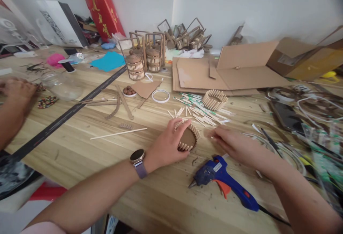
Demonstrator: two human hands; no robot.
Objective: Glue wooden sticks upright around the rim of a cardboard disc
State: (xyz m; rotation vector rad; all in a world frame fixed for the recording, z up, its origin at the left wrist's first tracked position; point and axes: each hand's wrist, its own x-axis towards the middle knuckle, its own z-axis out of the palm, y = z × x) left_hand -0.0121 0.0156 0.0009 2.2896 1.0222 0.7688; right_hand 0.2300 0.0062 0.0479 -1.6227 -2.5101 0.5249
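My left hand [168, 142], with a watch on its wrist, curls its thumb and fingers around a round cardboard base [188, 138] edged with short upright wooden sticks. Just right of it, my right hand [227, 141] is closed in a pinch; a small pale tip, apparently of a short stick, shows at its fingertips. Cut wooden sticks [203, 116] lie loose beyond both hands. Behind them stands a ring of sticks [214, 100]. Below my right hand, a blue glue gun [211, 173] with an orange trigger rests on its side, its nozzle pointing left.
Finished small lidded baskets [135, 67] with tall handles stand at the back. Flattened cardboard [200, 74] lies at the back right, near cables and tape rolls. A long black strip [80, 107] crosses the left side. Another person's hand [20, 89] is at far left, near a jar [63, 85].
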